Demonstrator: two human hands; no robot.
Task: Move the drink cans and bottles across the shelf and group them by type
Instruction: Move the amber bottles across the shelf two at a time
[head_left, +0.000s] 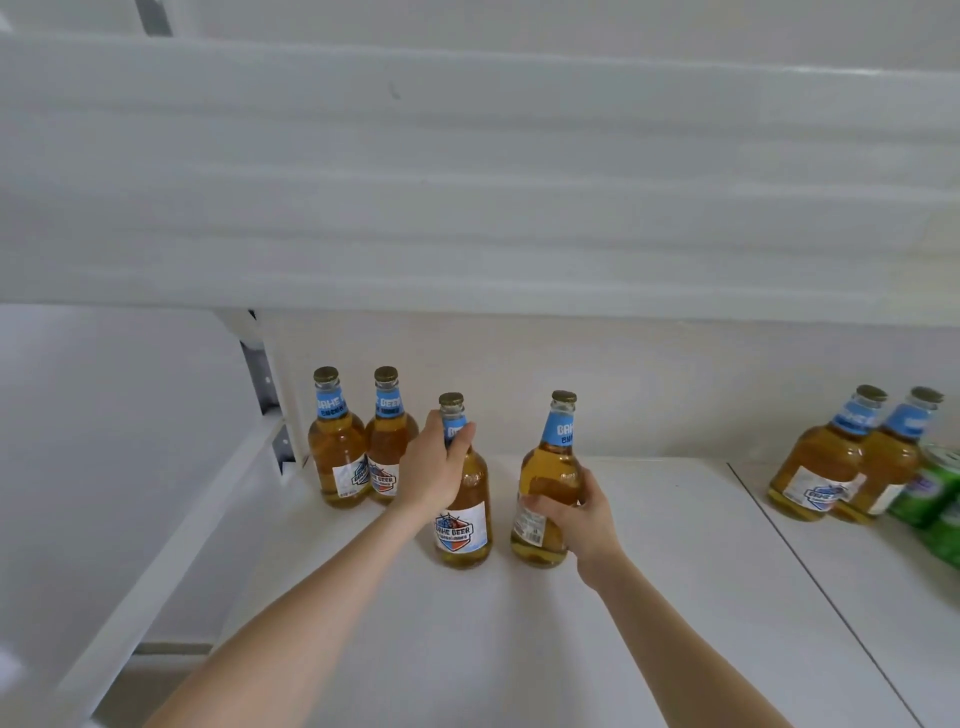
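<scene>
I read "BAHE BEER" on the shield-shaped body label of the front-left bottle (462, 530). The blue neck label of the front-right bottle (550, 467) shows "BAHE". At the rear, the far-left bottle (335, 452) carries "BAHE" on its neck label, the second rear bottle (388, 415) "BEER". Print on the right-hand bottles (821, 462) and the green cans (930, 493) is too blurred for me to read.

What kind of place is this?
Probably a shop or stockroom: a long white shelf, identical amber glass beer bottles with blue neck labels, and green drink cans at the right.
</scene>
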